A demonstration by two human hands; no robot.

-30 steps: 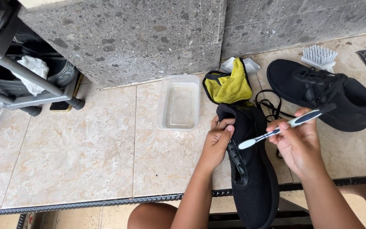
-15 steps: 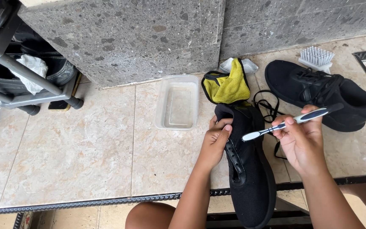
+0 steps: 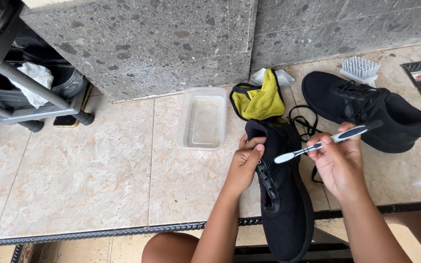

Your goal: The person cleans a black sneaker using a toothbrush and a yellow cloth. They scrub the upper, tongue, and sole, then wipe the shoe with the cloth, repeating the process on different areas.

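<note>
A black shoe (image 3: 283,204) without laces lies lengthwise in front of me, toe toward me. My left hand (image 3: 246,163) grips its opening edge near the heel. My right hand (image 3: 338,163) holds a white and blue toothbrush (image 3: 317,144), its bristle head just above the shoe's upper. A loose black lace (image 3: 302,122) lies on the tiles beside the shoe.
A second black shoe (image 3: 366,109), laced, lies at the right with a white scrub brush (image 3: 361,69) behind it. A yellow cloth (image 3: 260,100) and a clear tub of water (image 3: 203,118) sit by the stone wall. A metal rack (image 3: 20,83) stands at the left.
My right hand has shifted the toothbrush slightly up and to the right over the shoe. The left hand keeps its grip on the shoe.
</note>
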